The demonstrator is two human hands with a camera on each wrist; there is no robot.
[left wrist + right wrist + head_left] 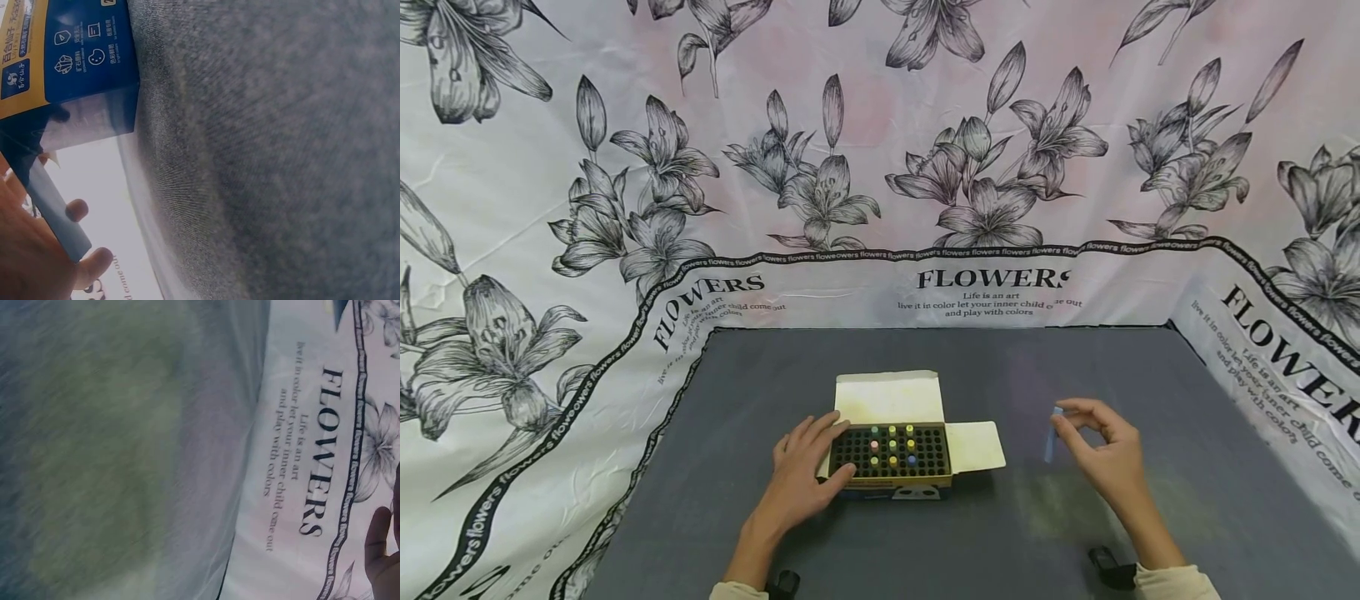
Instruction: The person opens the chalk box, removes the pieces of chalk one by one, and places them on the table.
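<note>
An opened chalk box (891,481) stands on the grey table, its lid and right flap folded out. Several short coloured chalk sticks (892,445) poke up from its perforated black insert, mostly yellow, with pink, green and blue among them. My left hand (808,471) holds the box at its left side, thumb near the front corner. In the left wrist view, fingers (94,267) reach past the edge of a side flap (57,215). To the right of the box, my right hand (1101,446) pinches a blue chalk stick (1050,442) above the table between thumb and fingertips.
Grey cloth covers the table (760,367). A white curtain (865,287) printed with flowers hangs behind it and at both sides. A faint yellow-green smudge (1060,508) marks the cloth near my right forearm. Dark wrist devices (1111,569) sit at the sleeves.
</note>
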